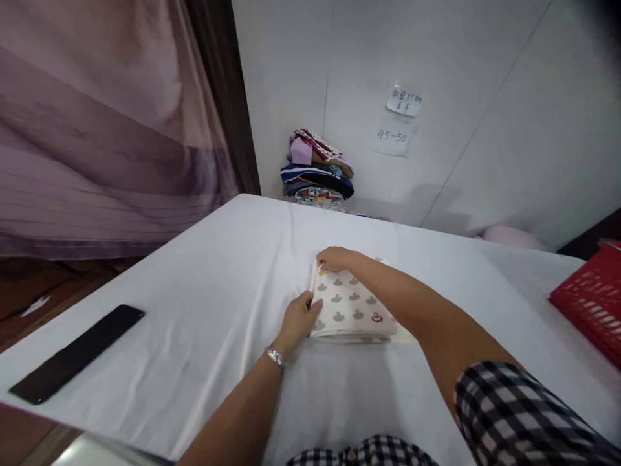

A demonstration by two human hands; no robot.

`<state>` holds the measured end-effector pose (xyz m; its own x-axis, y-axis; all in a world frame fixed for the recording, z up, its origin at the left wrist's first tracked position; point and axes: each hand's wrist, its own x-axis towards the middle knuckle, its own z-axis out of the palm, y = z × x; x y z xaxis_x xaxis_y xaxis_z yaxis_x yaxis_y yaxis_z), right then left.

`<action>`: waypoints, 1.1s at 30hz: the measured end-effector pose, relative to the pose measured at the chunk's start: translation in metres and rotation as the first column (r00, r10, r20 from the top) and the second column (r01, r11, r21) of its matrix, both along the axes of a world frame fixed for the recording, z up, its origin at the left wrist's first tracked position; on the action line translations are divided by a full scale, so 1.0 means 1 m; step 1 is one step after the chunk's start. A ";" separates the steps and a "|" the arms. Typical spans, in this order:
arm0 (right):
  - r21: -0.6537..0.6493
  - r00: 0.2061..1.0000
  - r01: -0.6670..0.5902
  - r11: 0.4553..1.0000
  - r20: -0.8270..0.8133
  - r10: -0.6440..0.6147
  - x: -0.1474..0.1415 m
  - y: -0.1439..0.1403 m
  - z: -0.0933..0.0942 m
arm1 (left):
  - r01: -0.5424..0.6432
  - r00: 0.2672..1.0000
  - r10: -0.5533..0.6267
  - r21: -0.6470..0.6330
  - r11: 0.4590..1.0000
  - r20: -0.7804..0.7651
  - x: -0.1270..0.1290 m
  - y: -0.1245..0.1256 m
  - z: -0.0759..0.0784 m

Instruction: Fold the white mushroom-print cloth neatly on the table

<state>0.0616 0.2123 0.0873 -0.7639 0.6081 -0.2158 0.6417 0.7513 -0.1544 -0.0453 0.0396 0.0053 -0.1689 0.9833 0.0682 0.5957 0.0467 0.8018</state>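
Both hands flat on soft folded cloth (350,309), rectangular.

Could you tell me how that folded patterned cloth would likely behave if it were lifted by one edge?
The folded cloth looks thin and soft, so it would probably droop and unfold. It seems light for its size. Both the left hand and right hand rest on its edges, perhaps because layers slide easily.

Table cover: white sheet (204,272), lightly creased.
Left edge: long black flat bar (77,353), lying aslant near the sheet's edge.
Far corner: stack of folded clothes (317,169) in mixed colours, against the wall.
Wall: two paper notes (398,120), the lower one reading "45-50".
Right edge: red slotted basket (589,301), partly cut off.
Left background: mauve curtain (107,123).
Far right: pale pink rounded thing (512,236), perhaps a cushion.
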 end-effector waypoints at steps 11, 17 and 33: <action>0.007 0.986 0.077 0.997 -0.146 -0.075 0.000 -0.008 -0.023 | -0.136 0.968 0.137 0.021 0.990 -0.211 0.007 -0.008 0.009; 0.071 0.946 -0.024 0.997 -0.321 0.045 0.004 -0.005 -0.031 | -0.102 0.989 0.114 0.121 0.987 -0.090 0.007 -0.010 0.008; -0.228 0.900 0.145 0.963 -0.374 -0.224 -0.013 0.011 -0.058 | -0.190 0.980 0.183 -0.091 0.978 -0.078 0.007 -0.008 0.011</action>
<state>0.0484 0.2233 0.0293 -0.6878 0.7244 -0.0467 0.6230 0.5560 -0.5502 -0.0382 0.0320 0.0166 -0.3484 0.9373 -0.0086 0.6225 0.2382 0.7455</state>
